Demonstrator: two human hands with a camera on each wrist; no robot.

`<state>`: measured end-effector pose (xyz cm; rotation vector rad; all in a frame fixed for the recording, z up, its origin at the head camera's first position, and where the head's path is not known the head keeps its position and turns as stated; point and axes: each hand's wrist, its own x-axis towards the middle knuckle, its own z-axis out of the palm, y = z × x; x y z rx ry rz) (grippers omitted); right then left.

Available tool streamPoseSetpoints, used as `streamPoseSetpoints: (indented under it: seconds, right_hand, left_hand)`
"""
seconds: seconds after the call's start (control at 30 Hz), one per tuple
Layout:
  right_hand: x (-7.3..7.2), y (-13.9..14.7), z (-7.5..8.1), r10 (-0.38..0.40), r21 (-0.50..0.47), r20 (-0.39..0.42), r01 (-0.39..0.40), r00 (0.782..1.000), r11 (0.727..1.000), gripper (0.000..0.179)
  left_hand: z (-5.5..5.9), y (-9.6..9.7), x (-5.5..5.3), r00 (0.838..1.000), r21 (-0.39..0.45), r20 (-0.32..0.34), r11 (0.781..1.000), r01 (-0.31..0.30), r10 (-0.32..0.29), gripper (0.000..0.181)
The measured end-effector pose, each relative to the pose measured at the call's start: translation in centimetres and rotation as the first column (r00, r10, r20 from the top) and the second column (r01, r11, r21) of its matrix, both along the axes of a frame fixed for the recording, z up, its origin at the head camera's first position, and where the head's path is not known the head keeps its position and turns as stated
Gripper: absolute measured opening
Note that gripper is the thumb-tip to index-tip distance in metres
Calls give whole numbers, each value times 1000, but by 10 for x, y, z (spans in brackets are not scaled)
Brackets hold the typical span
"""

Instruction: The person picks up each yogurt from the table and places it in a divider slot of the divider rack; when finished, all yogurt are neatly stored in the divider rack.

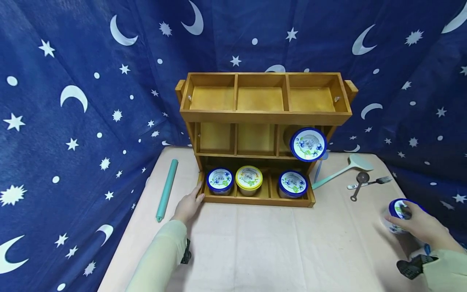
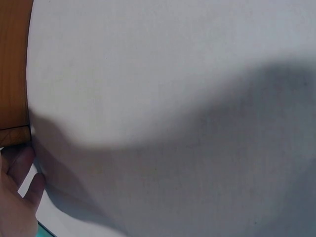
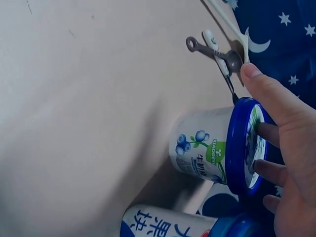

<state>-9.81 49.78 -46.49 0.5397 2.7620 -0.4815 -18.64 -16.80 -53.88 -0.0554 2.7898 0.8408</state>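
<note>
At the table's right side my right hand [image 1: 425, 227] spreads over a white tub [image 3: 200, 145] with a blue lid and blueberry print. Its fingertips overlap the lid and the thumb is held apart. My left hand [image 1: 187, 207] touches the left front corner of a three-tier wooden rack [image 1: 266, 118], fingers against its side. In the rack's bottom tier sit a blue-lidded tub [image 1: 220, 179] at left, a yellow-lidded tub [image 1: 249, 179] in the middle and another blue-lidded tub [image 1: 293, 183] at right. One more blue-lidded tub [image 1: 308, 144] stands in the middle tier's right compartment.
A white container [image 3: 163, 222] with blue lettering lies close to my right hand. Further back are a brown spoon [image 1: 362, 178], a fork [image 1: 383, 180] and a pale green turner [image 1: 359, 162]. A teal roll [image 1: 167, 190] lies left of the rack. Star-patterned blue cloth [image 1: 91, 101] hangs behind.
</note>
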Motion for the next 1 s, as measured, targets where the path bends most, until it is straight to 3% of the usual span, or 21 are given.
streamPoseSetpoints:
  seconds: [0.23, 0.37, 0.63, 1.0]
  right_hand:
    - [-4, -3, 0, 14, 51, -42, -12, 999, 999, 115]
    - [-5, -2, -2, -18, 83, -4, 18, 1000, 996, 119]
    - [-13, -8, -3, -9, 96, 41, 5, 999, 995, 125]
    - [-20, -23, -4, 94, 44, -73, -91, 993, 995, 115]
  left_hand:
    - [0, 0, 2, 1000, -6, -9, 1000, 6, -6, 58]
    - [0, 0, 2, 1000, -9, -11, 1000, 6, -6, 58]
    - [1, -1, 2, 1000, -3, -16, 1000, 4, -4, 58]
    - [-3, -2, 0, 1000, -9, -25, 1000, 1, -1, 57]
